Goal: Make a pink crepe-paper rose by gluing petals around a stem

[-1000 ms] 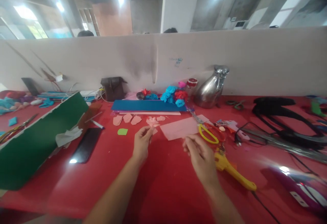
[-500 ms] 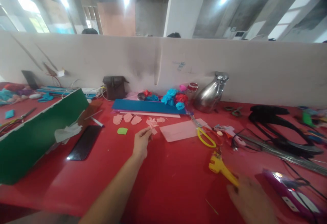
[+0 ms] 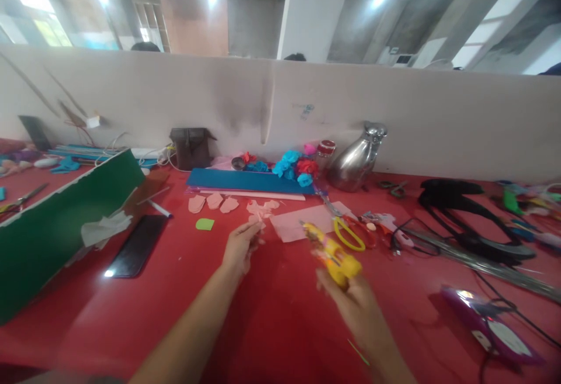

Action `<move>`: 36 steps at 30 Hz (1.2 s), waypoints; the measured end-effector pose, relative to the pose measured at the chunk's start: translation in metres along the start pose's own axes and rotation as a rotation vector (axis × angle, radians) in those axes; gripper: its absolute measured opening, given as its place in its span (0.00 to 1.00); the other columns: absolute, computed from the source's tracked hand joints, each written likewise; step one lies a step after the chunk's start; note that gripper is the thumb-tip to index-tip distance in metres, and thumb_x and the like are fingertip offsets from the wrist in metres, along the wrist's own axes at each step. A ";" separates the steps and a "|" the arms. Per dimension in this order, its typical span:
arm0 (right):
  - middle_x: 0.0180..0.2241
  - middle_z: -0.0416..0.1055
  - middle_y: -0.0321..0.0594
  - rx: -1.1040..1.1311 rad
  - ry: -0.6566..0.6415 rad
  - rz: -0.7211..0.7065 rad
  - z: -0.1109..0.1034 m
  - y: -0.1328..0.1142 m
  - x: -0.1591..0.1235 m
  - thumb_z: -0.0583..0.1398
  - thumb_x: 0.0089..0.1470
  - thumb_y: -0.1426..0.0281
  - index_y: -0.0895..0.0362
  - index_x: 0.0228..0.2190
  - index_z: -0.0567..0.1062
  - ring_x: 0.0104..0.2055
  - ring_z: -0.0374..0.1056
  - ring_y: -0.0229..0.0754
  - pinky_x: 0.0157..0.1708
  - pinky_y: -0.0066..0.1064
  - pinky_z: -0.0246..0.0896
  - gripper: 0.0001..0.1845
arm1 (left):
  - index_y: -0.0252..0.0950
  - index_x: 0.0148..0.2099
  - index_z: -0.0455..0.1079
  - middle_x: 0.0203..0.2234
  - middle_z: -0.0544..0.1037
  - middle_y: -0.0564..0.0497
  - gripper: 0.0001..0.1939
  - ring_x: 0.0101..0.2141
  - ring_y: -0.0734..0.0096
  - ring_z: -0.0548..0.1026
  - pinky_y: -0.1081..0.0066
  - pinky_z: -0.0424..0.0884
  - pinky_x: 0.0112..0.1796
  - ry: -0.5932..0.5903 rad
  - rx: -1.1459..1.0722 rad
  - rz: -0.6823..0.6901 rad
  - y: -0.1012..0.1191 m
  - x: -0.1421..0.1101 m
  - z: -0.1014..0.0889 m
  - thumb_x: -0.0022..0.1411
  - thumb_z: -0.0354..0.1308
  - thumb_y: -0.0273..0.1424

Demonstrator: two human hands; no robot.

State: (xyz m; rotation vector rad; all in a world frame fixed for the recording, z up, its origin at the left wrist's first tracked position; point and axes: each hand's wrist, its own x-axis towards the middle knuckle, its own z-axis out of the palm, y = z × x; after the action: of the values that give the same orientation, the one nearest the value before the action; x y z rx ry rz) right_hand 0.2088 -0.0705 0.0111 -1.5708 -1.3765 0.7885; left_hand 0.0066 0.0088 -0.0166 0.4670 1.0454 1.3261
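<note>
Between the pinched fingers of my left hand [image 3: 241, 248] is a pink paper flower [image 3: 262, 210], its petals partly hidden by the fingertips. My right hand [image 3: 350, 302] grips a yellow hot glue gun [image 3: 335, 255], nozzle pointing up and left toward the flower but apart from it. Several pink petal cutouts [image 3: 214, 200] lie in a row on the red table, left of the flower. Below them is a green paper piece [image 3: 204, 224]. Behind the glue gun lies a pink paper sheet [image 3: 287, 226], with yellow-handled scissors [image 3: 349, 235] overlapping its right side.
Blue sheets [image 3: 245, 181] carry blue and red paper flowers [image 3: 289, 165] at the back, beside a steel jug [image 3: 357, 159]. A phone [image 3: 138, 246] and green board [image 3: 65, 238] stand left. On the right are a purple power strip [image 3: 491, 325], cables and a black strap-like item [image 3: 464, 214].
My right hand went down to the right, took hold of the glue gun on the table, and lifted it toward the middle. My left hand stays nearly in place with the flower.
</note>
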 end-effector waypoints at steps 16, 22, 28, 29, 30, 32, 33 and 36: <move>0.14 0.56 0.31 0.039 -0.143 -0.132 0.053 -0.002 0.013 0.55 0.49 0.51 0.56 0.23 0.66 0.17 0.55 0.36 0.17 0.25 0.52 0.21 | 0.31 0.32 0.71 0.19 0.73 0.54 0.14 0.15 0.84 0.65 0.81 0.55 0.17 -0.033 -0.040 -0.070 0.004 -0.009 0.007 0.39 0.65 0.29; 0.14 0.57 0.31 0.001 -0.114 -0.154 0.055 -0.002 0.014 0.54 0.50 0.50 0.56 0.21 0.65 0.18 0.57 0.36 0.16 0.24 0.52 0.22 | 0.31 0.31 0.71 0.20 0.73 0.53 0.13 0.15 0.84 0.65 0.81 0.54 0.17 -0.041 -0.019 -0.070 0.003 -0.009 0.006 0.39 0.65 0.29; 0.13 0.58 0.32 -0.035 -0.110 -0.171 0.056 -0.001 0.015 0.54 0.51 0.50 0.55 0.20 0.65 0.18 0.58 0.36 0.16 0.24 0.52 0.22 | 0.31 0.31 0.72 0.20 0.73 0.53 0.14 0.16 0.84 0.65 0.81 0.53 0.18 -0.045 0.000 -0.062 0.002 -0.009 0.005 0.39 0.66 0.31; 0.13 0.58 0.32 -0.042 -0.109 -0.174 0.056 0.000 0.015 0.54 0.51 0.50 0.55 0.20 0.65 0.18 0.58 0.36 0.16 0.24 0.52 0.22 | 0.31 0.30 0.72 0.20 0.73 0.53 0.14 0.16 0.84 0.65 0.80 0.53 0.18 -0.044 0.002 -0.061 0.002 -0.009 0.005 0.38 0.66 0.30; 0.13 0.59 0.32 -0.050 -0.105 -0.176 0.056 0.000 0.015 0.54 0.51 0.50 0.55 0.20 0.65 0.18 0.59 0.37 0.16 0.24 0.53 0.22 | 0.31 0.30 0.72 0.20 0.73 0.53 0.14 0.16 0.84 0.65 0.80 0.53 0.18 -0.044 0.004 -0.062 0.003 -0.009 0.006 0.38 0.66 0.30; 0.13 0.59 0.33 -0.065 -0.098 -0.184 0.056 0.000 0.015 0.54 0.50 0.50 0.56 0.21 0.66 0.18 0.60 0.37 0.16 0.24 0.53 0.22 | 0.31 0.30 0.72 0.20 0.73 0.53 0.13 0.15 0.84 0.65 0.80 0.53 0.18 -0.044 0.008 -0.063 0.003 -0.010 0.006 0.38 0.66 0.30; 0.13 0.60 0.33 -0.073 -0.095 -0.188 0.055 0.000 0.014 0.55 0.50 0.50 0.56 0.21 0.66 0.19 0.60 0.37 0.16 0.24 0.54 0.22 | 0.31 0.30 0.72 0.20 0.73 0.53 0.13 0.15 0.84 0.65 0.80 0.53 0.18 -0.044 0.009 -0.062 0.003 -0.010 0.007 0.38 0.66 0.30; 0.14 0.62 0.34 -0.095 -0.089 -0.200 0.055 0.001 0.014 0.55 0.51 0.51 0.56 0.22 0.67 0.19 0.61 0.38 0.16 0.24 0.54 0.21 | 0.31 0.30 0.73 0.21 0.74 0.53 0.14 0.15 0.84 0.65 0.80 0.54 0.18 -0.040 0.008 -0.059 0.003 -0.009 0.006 0.38 0.66 0.31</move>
State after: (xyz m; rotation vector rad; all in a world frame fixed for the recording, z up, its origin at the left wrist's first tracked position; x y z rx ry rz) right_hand 0.1631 -0.0461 -0.0108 -1.4564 -1.6280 0.6871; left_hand 0.0112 0.0026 -0.0080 0.4636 1.0242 1.2556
